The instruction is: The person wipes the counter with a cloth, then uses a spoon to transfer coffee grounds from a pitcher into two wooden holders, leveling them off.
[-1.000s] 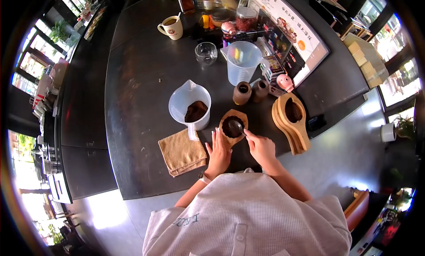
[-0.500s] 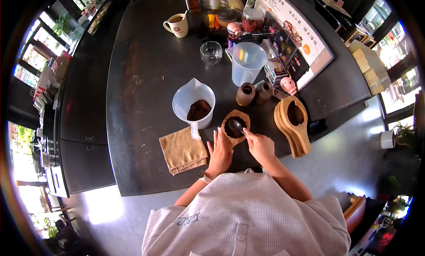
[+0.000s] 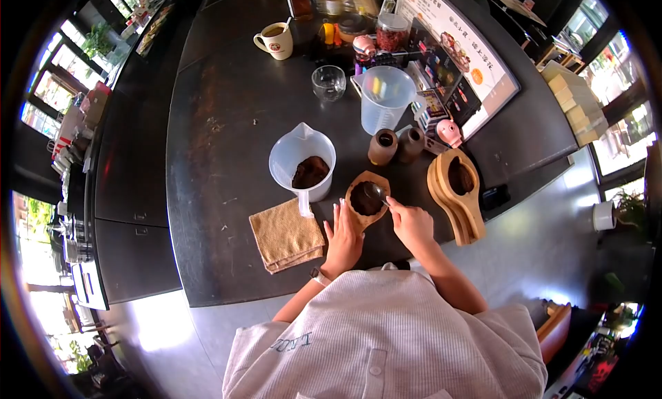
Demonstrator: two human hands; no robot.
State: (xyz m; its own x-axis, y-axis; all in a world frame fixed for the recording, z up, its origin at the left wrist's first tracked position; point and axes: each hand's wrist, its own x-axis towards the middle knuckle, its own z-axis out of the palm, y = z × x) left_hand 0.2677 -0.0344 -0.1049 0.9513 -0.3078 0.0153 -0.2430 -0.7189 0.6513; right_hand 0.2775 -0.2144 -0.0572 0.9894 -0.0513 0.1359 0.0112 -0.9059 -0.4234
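A small wooden mold (image 3: 376, 177) with a round hollow lies before me, its hollow holding a dark brown filling (image 3: 365, 203). My right hand (image 3: 414, 228) pinches a metal spoon (image 3: 374, 191), whose bowl rests at the filling's upper right. Fingers stretched out and slightly apart, my left hand (image 3: 343, 240) lies against the lower left side of the mold and covers part of it. Just left of the mold, a translucent measuring jug (image 3: 283, 157) contains more of the dark brown stuff. A folded tan cloth (image 3: 285, 235) lies beside my left hand.
To the right are stacked wooden molds (image 3: 474, 216), the top one filled dark. Two small brown jars (image 3: 382, 148) and another measuring jug (image 3: 387, 99) stand behind. Farther back are a glass cup (image 3: 329, 83), a mug (image 3: 277, 42) and a menu board (image 3: 476, 61).
My right hand and the spoon have shifted slightly right, from the middle of the filling to its upper right side. The filling's surface shows more. My left hand stays put.
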